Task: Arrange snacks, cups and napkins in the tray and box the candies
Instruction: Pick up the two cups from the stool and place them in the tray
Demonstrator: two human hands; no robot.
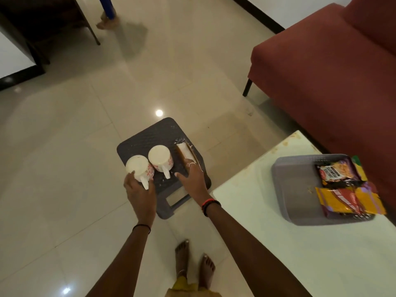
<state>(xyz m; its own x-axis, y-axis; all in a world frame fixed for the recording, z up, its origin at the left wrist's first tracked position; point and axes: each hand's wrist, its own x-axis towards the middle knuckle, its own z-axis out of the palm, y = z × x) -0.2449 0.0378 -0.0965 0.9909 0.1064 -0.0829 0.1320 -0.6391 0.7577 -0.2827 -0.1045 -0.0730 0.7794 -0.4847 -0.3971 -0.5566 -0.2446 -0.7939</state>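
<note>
Two white cups with red print stand upside down on a dark grey plastic stool (150,133). My left hand (140,194) grips the left cup (138,167) by its handle side. The right cup (159,158) stands free beside it. My right hand (191,179) rests on the stool with fingers spread, its fingertips touching a white napkin stack (184,153) at the stool's right edge. On the white table at right a grey tray (300,189) holds several colourful snack packets (342,189) along its right side.
A red sofa (321,78) stands behind the white table (300,254). Dark furniture (32,28) is at the far left. Another person's foot (107,22) shows at the top. My bare feet (192,264) stand on the tiled floor below the stool.
</note>
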